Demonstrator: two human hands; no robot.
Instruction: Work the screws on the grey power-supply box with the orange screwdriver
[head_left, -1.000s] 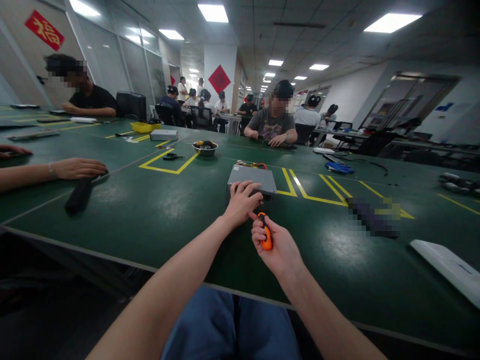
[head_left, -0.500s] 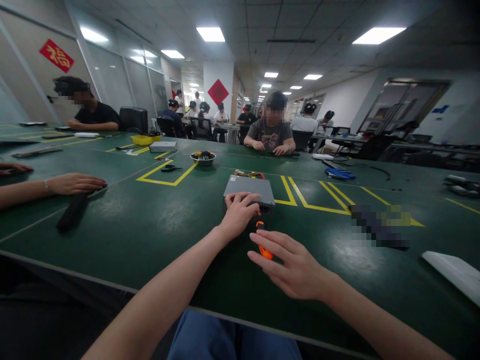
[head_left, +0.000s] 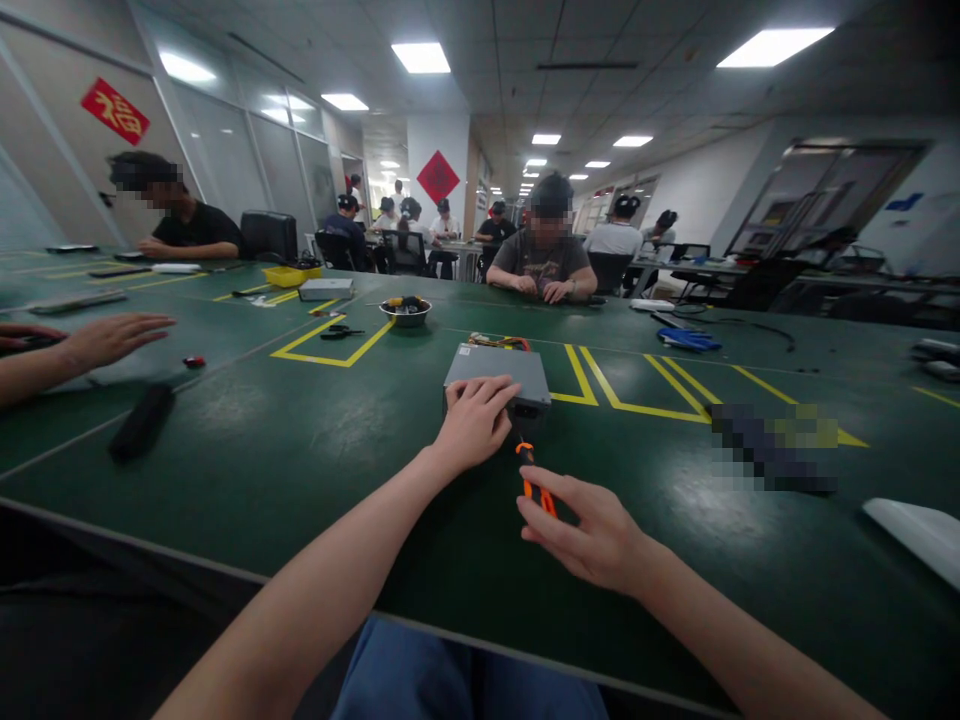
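Observation:
A grey metal box (head_left: 495, 368) with coloured wires at its back lies on the green table (head_left: 300, 440) in front of me. My left hand (head_left: 474, 422) rests on the box's near edge, fingers curled over it. My right hand (head_left: 592, 535) pinches the handle of an orange and black screwdriver (head_left: 534, 478), whose tip points at the box's near face beside my left hand.
A co-worker's hand (head_left: 105, 338) hovers at the left near a small red item (head_left: 194, 361) and a black object (head_left: 141, 422). A metal bowl (head_left: 406, 310), scissors (head_left: 339, 332), a yellow tray (head_left: 291, 276) and a white item (head_left: 911, 530) lie around. People sit opposite.
My right hand has closed on the screwdriver handle and brought it toward the box. The co-worker's hand at the left has lifted off the table, uncovering a small red item.

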